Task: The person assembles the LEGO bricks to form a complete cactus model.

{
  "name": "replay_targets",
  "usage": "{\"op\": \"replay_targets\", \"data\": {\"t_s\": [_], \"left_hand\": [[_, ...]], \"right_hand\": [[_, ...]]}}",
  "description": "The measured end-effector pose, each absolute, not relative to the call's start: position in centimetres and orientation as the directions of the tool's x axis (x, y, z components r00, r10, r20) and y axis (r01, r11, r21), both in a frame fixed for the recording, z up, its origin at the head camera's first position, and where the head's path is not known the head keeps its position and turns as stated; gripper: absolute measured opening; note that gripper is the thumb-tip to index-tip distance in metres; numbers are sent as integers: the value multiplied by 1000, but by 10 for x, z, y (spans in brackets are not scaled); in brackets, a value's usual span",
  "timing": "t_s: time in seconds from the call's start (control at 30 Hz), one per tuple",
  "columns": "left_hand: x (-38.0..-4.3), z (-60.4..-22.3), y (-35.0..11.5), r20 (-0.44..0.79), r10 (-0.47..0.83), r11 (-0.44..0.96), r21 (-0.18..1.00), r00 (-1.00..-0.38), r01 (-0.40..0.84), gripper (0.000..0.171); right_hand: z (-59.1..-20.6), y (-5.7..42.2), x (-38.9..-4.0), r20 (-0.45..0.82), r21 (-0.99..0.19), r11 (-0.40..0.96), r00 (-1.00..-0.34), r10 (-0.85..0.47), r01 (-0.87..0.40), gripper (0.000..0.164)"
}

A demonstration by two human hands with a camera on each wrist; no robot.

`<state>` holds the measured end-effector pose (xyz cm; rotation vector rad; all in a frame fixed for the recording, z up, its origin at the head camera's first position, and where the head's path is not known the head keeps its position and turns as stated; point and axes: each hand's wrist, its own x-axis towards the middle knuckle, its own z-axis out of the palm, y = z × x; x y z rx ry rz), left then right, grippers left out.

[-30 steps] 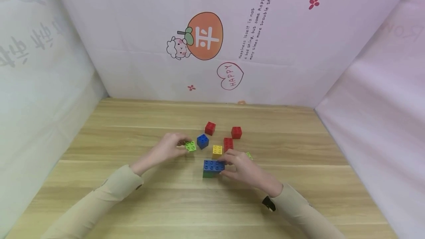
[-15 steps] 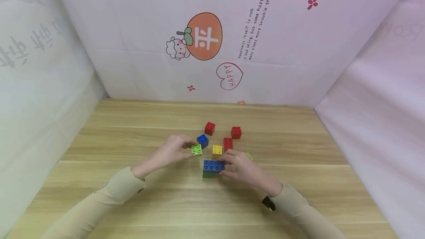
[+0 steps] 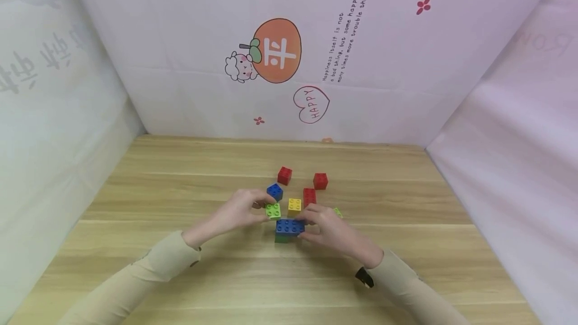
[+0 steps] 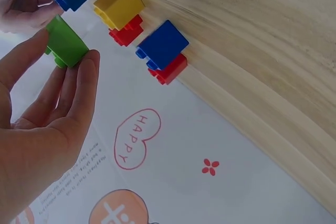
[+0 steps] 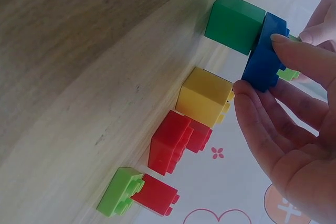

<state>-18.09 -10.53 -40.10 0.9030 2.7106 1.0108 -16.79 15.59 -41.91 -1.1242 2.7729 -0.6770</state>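
Observation:
My left hand (image 3: 241,210) pinches a light green building brick (image 3: 273,211) between thumb and fingers. In the left wrist view, that light green brick (image 4: 68,43) is held in the air with its studs turned away from the table. A long blue brick (image 3: 289,227) sits on a green brick (image 3: 282,239), overhanging it to the right. My right hand (image 3: 331,229) grips the overhanging end of the blue brick. In the right wrist view, the thumb and fingers squeeze the blue brick (image 5: 266,51), with the green brick (image 5: 235,22) under it. The light green brick is just left of and behind this stack.
Behind the stack stand a yellow brick (image 3: 294,205), a small blue brick (image 3: 274,192) and a long red brick (image 3: 309,195). Farther back are two red bricks (image 3: 284,175). Another light green brick (image 3: 338,212) is partly hidden behind the right hand. Printed cloth walls (image 3: 370,109) surround the wooden table (image 3: 189,164).
My left hand has carried the light green brick rightward and nearer to the blue-and-green stack. The right hand keeps its grip on the blue brick without visible movement.

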Motion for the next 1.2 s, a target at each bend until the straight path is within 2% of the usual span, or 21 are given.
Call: {"op": "replay_targets", "data": {"t_s": [0.67,1.2], "left_hand": [[-173,-400,-92,59,609,569,662,-791,488,33],[-172,-405,-89,66,627,567,645,-776,512,33]], "right_hand": [[-420,155,-168,93,-427,635,-730,-677,-644,35],[-421,156,-168,98,-424,630,-724,-683,-651,34]]}}
